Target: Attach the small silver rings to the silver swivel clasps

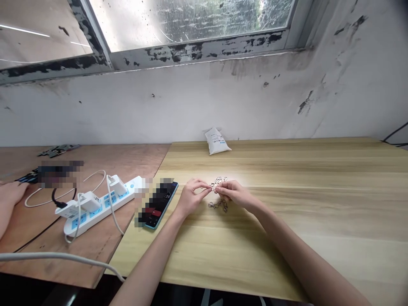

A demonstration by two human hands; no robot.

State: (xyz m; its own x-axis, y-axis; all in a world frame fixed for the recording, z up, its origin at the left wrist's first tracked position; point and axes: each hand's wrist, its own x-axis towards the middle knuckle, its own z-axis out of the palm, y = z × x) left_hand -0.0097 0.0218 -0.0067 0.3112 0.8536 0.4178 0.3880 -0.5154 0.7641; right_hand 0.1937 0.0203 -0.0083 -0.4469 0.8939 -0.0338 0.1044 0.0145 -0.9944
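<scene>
My left hand [190,196] and my right hand [234,194] meet fingertip to fingertip just above the light wooden table [287,204]. Between the fingertips both hands pinch a small metal clasp [213,187]. A few more metal clasps [219,180] lie just behind the fingers. Another small cluster of clasps [218,205] lies on the wood just in front of my right hand. The clasps are too small to make out in detail.
A phone [158,204] lies left of my left hand. On the darker board sit a white power strip [95,208] with chargers and cables. A small white bag [217,141] stands by the wall. Another person's arm [8,204] shows at far left.
</scene>
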